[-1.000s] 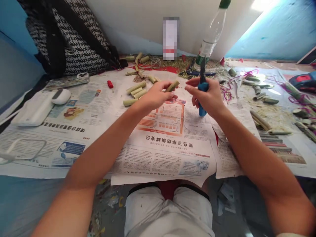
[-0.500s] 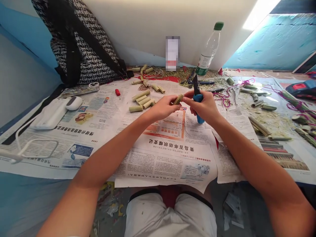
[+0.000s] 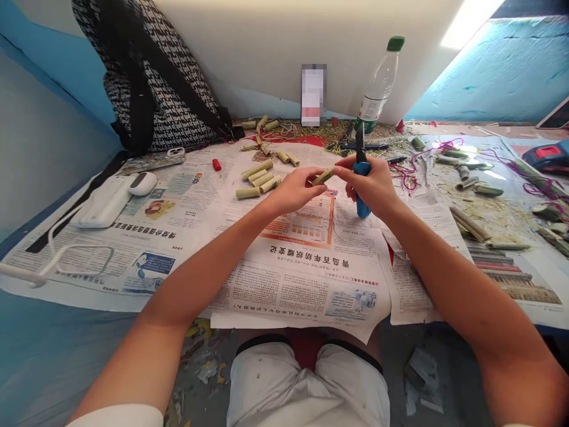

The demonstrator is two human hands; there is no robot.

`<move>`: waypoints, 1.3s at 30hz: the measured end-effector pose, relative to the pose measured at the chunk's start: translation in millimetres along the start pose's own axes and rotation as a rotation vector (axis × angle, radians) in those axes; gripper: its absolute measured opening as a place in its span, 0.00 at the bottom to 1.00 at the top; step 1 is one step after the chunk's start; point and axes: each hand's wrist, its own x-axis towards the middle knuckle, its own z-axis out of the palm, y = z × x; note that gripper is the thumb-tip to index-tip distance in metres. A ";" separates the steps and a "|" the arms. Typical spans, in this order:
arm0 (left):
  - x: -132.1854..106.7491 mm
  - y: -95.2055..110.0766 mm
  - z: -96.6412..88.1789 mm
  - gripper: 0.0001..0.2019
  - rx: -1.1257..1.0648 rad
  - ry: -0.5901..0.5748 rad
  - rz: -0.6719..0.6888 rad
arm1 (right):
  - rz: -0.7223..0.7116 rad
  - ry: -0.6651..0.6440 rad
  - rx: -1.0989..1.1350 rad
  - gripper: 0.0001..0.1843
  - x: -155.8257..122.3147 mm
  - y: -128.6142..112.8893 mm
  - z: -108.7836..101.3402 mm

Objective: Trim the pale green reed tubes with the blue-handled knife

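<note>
Between the fingers of my left hand [image 3: 299, 191] is a short piece of bamboo [image 3: 324, 176], greenish and tilted up to the right. My right hand [image 3: 372, 182] is closed round the blue handle of a knife [image 3: 363, 188], whose dark blade points upward, away from the bamboo. The right thumb and forefinger reach to the bamboo's upper end. Both hands are above the newspaper [image 3: 302, 290] on the table. Left of them lies a group of cut bamboo pieces [image 3: 261, 177], with more behind.
A clear bottle with a green cap [image 3: 377, 89] and a phone [image 3: 313, 98] stand at the back. Left are a patterned backpack [image 3: 155, 77], a white device [image 3: 102, 200] and a red cap-like piece [image 3: 216, 164]. Purple string [image 3: 411, 172], shavings and bamboo offcuts [image 3: 470, 223] lie right.
The view has shifted slightly. The bamboo piece shows more of its length between my hands, and the knife stands more upright. Both hands keep their holds.
</note>
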 end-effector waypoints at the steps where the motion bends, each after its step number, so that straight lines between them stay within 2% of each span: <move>1: 0.6 0.0 -0.2 0.10 -0.004 -0.012 -0.008 | -0.012 0.007 0.010 0.23 1.3 1.3 -1.0; 4: 1.7 0.6 0.4 0.05 -0.055 -0.041 -0.080 | -0.047 -0.005 0.013 0.24 3.8 3.1 -3.4; 7: 1.9 0.1 2.5 0.03 -0.152 0.002 -0.153 | -0.100 0.008 -0.043 0.24 4.6 4.1 -4.4; 12: 3.5 -0.4 6.0 0.02 -0.254 0.071 -0.177 | -0.183 0.068 -0.424 0.24 5.0 5.5 -5.6; 14: 3.8 1.3 7.3 0.03 -0.269 0.079 -0.165 | -0.168 0.030 -0.567 0.25 4.0 4.4 -4.9; 17: 1.6 5.4 9.9 0.04 -0.308 0.067 -0.114 | -0.130 -0.039 -0.678 0.22 0.8 1.7 -1.1; 23: -8.0 13.4 17.1 0.09 -0.389 0.004 -0.085 | -0.092 -0.116 -0.803 0.10 -3.8 -1.6 5.4; 26: -9.6 12.1 20.0 0.09 -0.398 0.019 -0.100 | -0.062 -0.072 -0.857 0.08 -2.2 -3.6 2.1; 29: -9.0 6.5 21.3 0.09 -0.391 0.041 -0.104 | -0.039 -0.038 -0.871 0.08 0.0 -6.0 -3.2; 33: -8.4 2.0 21.0 0.08 -0.371 0.058 -0.103 | -0.064 -0.130 -0.862 0.11 0.0 -7.5 -4.8; 35: -8.6 3.7 20.5 0.09 -0.355 0.059 -0.102 | -0.066 -0.162 -0.865 0.12 -0.3 -7.0 -3.1; 39: -8.1 10.0 19.7 0.10 -0.374 0.036 -0.128 | -0.032 -0.147 -0.862 0.12 0.2 -5.2 0.3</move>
